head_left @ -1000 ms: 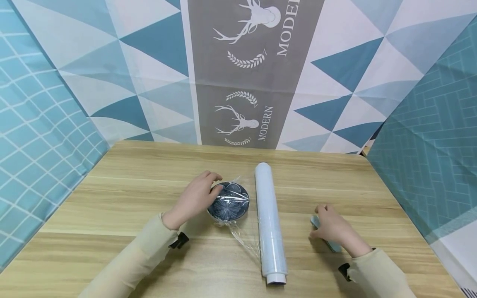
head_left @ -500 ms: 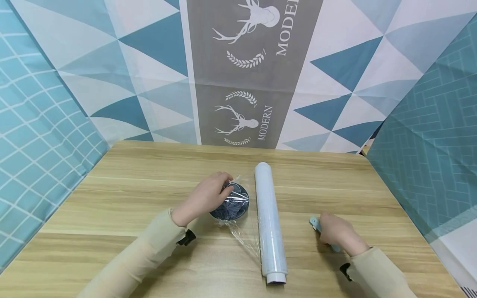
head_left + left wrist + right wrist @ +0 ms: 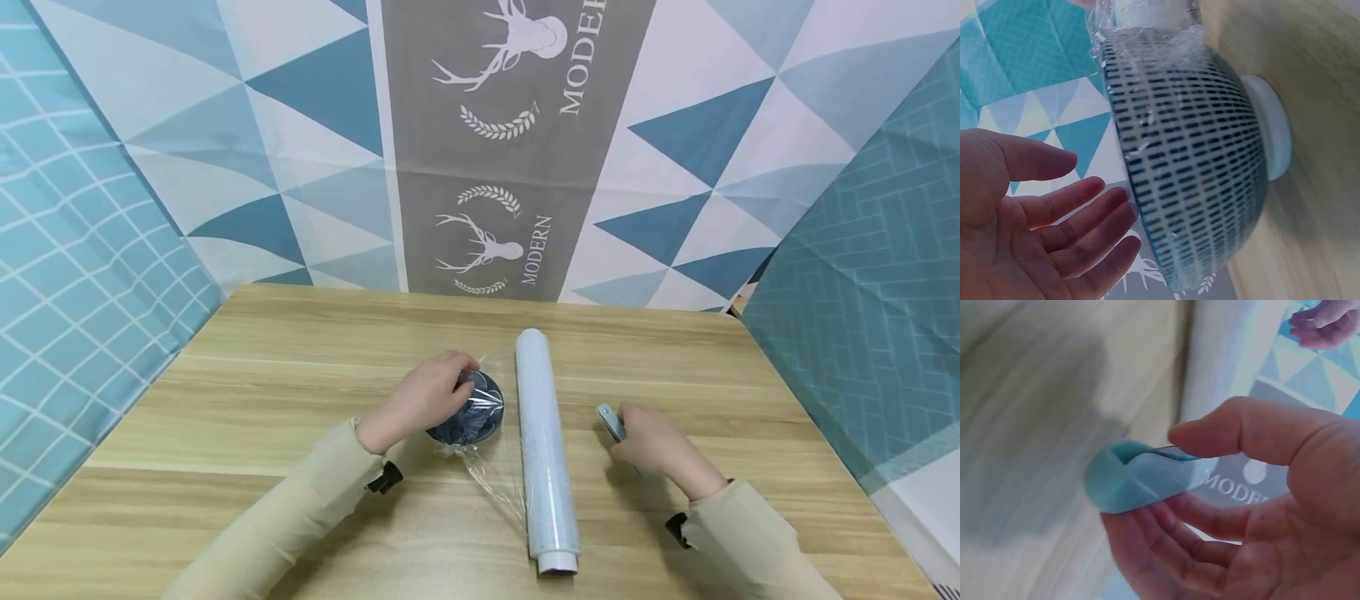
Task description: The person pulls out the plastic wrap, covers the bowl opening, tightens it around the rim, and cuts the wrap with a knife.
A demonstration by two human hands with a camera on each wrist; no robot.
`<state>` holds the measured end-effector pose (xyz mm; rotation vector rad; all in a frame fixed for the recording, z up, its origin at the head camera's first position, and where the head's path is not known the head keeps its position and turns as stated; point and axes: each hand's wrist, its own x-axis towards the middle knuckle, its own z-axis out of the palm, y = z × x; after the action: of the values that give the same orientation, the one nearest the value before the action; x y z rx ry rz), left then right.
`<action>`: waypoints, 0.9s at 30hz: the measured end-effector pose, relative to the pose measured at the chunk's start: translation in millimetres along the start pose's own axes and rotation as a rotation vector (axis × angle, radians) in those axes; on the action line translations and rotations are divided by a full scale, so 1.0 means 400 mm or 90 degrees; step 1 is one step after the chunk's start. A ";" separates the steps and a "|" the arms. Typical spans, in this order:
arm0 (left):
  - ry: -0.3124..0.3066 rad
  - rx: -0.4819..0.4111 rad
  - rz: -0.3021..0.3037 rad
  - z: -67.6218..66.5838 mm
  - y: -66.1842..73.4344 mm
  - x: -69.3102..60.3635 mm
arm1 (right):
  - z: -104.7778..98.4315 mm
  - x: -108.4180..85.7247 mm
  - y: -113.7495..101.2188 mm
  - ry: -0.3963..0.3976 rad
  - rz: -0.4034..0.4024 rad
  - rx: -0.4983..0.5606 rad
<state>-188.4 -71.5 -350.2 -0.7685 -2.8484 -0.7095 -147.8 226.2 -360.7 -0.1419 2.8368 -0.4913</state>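
Note:
A bowl (image 3: 474,418), patterned with dark dashes outside (image 3: 1191,150), stands upright on the table under clear cling film (image 3: 1147,47). Over its left side lies my left hand (image 3: 423,398), fingers loosely bent and fingertips at the filmed rim, not curled round it. The film runs from the bowl to the white cling film roll (image 3: 547,458) on the right. Beyond the roll, my right hand (image 3: 658,442) pinches a slim light-teal utility knife (image 3: 1141,481) between thumb and fingers, a little above the table. A metal strip shows in its slot; whether a blade sticks out I cannot tell.
The wooden table (image 3: 300,333) carries all of this. A patterned cloth wall (image 3: 480,150) closes off the back, with blue tiled-print cloth (image 3: 90,250) on the left and teal cloth (image 3: 862,292) on the right.
My right hand has grasped the utility knife from the table, raised it and brought it left toward the roll. My left hand has slid right, farther over the bowl.

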 end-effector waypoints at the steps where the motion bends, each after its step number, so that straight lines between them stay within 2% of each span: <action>1: 0.000 -0.001 0.000 -0.001 0.001 0.003 | -0.001 0.004 -0.007 0.011 -0.006 0.009; 9: -0.003 -0.022 0.004 -0.009 0.019 0.019 | -0.018 0.036 -0.072 0.066 -0.044 0.105; 20: -0.003 -0.127 0.044 -0.011 0.082 0.019 | -0.034 0.045 -0.196 0.129 -0.088 0.349; 23: 0.008 -0.151 0.036 -0.006 0.093 0.016 | -0.029 0.047 -0.217 0.143 -0.098 0.369; 27: 0.029 -0.189 0.006 -0.003 0.100 0.016 | -0.015 0.047 -0.236 0.156 -0.130 0.354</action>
<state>-174.1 -38.4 -331.4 -0.7875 -2.7302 -1.1494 -162.5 137.0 -327.2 -0.2776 2.7960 -1.3988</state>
